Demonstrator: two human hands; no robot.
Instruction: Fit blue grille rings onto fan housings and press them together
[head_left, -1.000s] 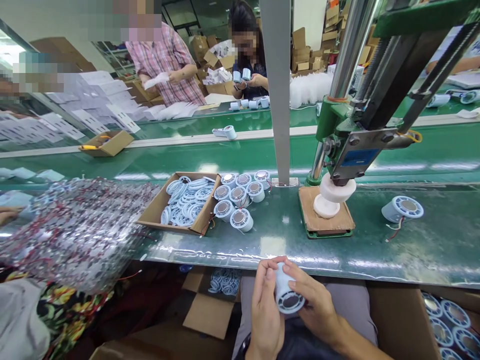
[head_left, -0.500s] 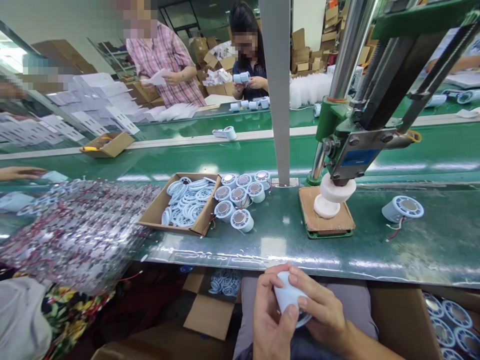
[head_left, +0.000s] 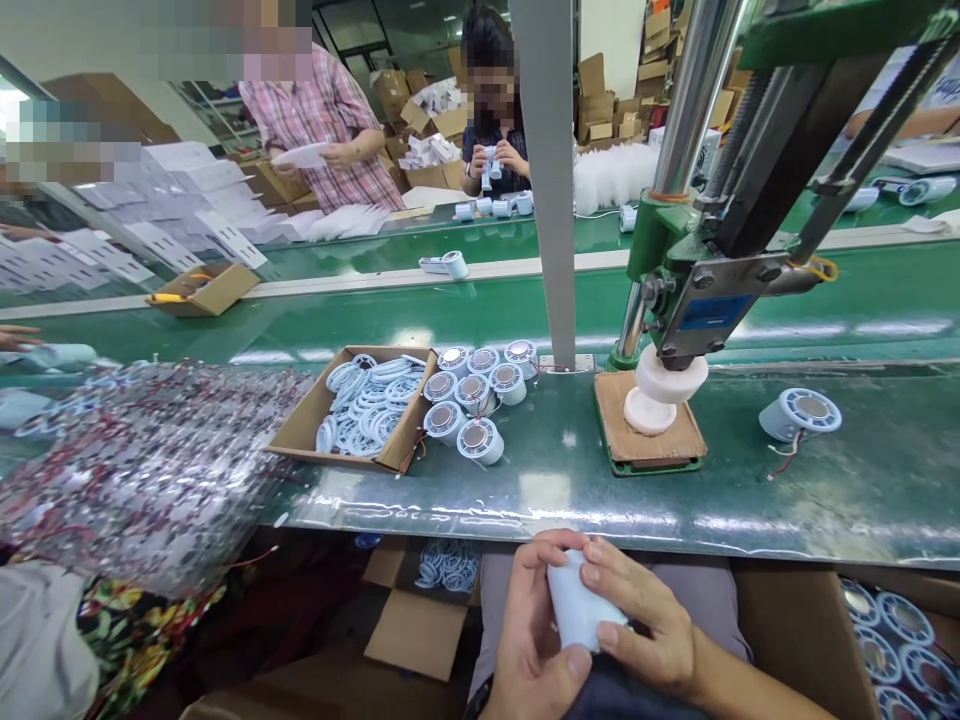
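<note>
Over my lap, in front of the bench edge, a light blue cylindrical plastic housing [head_left: 583,603] is held between both hands. My left hand [head_left: 529,625] wraps its left side, thumb low and fingers over the top. My right hand [head_left: 645,610] closes on it from the right, fingers along its upper side and lower edge. Its underside is hidden from view. Beyond the hands, a hand press [head_left: 697,300] has a white round pad above a white round seat [head_left: 649,411] on a cardboard-covered base. Similar housings with round metal centres [head_left: 480,440] stand grouped to the left.
A carton of light blue rings [head_left: 375,400] sits left of the housings, beside a heap of wired parts in clear plastic [head_left: 150,470]. One housing with wires [head_left: 801,415] stands right of the press. A box of housings [head_left: 896,640] is low right. Two people work across the belt.
The housing has turned in my hands, so its round end rim no longer shows and more of its smooth side does. Both hands still grip it. The view has shifted slightly.
</note>
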